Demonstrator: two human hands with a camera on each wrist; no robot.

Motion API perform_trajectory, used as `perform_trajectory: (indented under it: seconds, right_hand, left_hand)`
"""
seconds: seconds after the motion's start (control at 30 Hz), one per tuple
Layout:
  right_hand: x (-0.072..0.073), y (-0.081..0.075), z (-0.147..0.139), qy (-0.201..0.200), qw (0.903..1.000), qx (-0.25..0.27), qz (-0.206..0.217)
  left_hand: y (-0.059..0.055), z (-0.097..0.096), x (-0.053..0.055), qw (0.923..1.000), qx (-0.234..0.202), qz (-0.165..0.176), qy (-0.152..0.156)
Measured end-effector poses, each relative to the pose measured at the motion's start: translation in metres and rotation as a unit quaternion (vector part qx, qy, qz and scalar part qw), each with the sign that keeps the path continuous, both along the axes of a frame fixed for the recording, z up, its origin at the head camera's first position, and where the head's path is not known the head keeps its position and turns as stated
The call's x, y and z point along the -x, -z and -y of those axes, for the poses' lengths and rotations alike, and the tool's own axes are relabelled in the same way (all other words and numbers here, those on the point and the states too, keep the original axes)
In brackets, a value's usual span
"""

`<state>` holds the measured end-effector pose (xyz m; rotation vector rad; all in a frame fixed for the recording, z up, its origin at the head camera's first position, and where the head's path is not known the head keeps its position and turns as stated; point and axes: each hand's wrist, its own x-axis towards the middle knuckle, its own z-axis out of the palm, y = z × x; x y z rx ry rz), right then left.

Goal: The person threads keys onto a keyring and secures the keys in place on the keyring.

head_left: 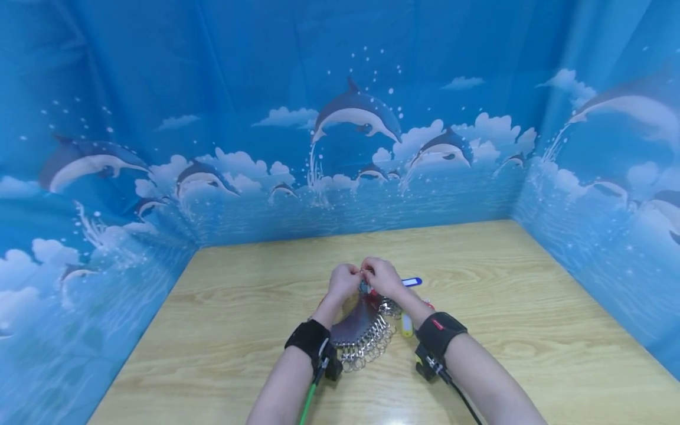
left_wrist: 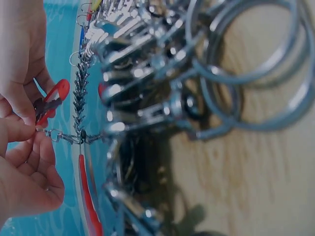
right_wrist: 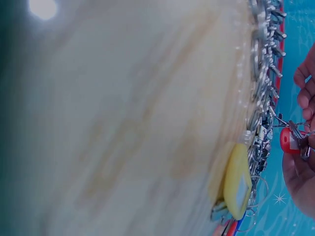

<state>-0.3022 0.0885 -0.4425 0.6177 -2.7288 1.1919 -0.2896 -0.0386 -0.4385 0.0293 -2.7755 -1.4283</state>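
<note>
My left hand and right hand meet at the far end of a curved, dark reddish plate edged with metal clasps and split rings. In the left wrist view, the left thumb and finger pinch a small split ring joined to a swivel clasp. Close beside them, my right hand holds a red key tag with dark keys against it. The same red tag shows between the right fingers in the right wrist view. Fingers partly hide the tag's ring.
A blue key tag lies beyond the right forearm. Beside that arm are a yellow key tag and another red tag. Several split rings fan out over the wooden table. A blue dolphin-print curtain borders its back and sides.
</note>
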Motion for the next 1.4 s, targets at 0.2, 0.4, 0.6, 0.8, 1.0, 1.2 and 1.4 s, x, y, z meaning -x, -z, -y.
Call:
perform_trajectory:
  seconds: [0.2, 0.4, 0.6, 0.8, 1.0, 1.2, 1.4]
  right_hand:
    - [0.001, 0.001, 0.004, -0.007, 1.0000, -0.003, -0.005]
    - [0.005, 0.004, 0.008, 0.006, 0.9960, 0.070, 0.055]
    - [0.011, -0.001, 0.006, 0.030, 0.9501, 0.220, 0.219]
    - [0.020, -0.013, -0.001, 0.063, 0.9289, 0.261, 0.255]
    - [0.029, -0.010, -0.012, 0.073, 0.9765, 0.126, 0.159]
    - [0.046, 0.008, -0.022, 0.115, 0.9887, 0.020, 0.095]
    - [0.112, 0.095, -0.046, 0.133, 0.9897, -0.032, -0.043]
  left_hand:
    - [0.001, 0.005, 0.003, 0.9999, -0.002, 0.015, -0.005]
    - [0.002, 0.010, 0.005, 0.9995, 0.012, 0.029, -0.011]
    - [-0.002, 0.012, 0.002, 0.9988, 0.039, -0.006, 0.029]
    - [-0.001, 0.014, -0.002, 0.9980, 0.036, -0.022, 0.047]
    - [0.003, 0.019, -0.003, 0.9986, 0.029, -0.019, 0.041]
    - [0.002, 0.023, -0.006, 0.9986, 0.032, 0.006, 0.043]
    - [0.002, 0.026, -0.009, 0.9973, 0.052, 0.017, 0.048]
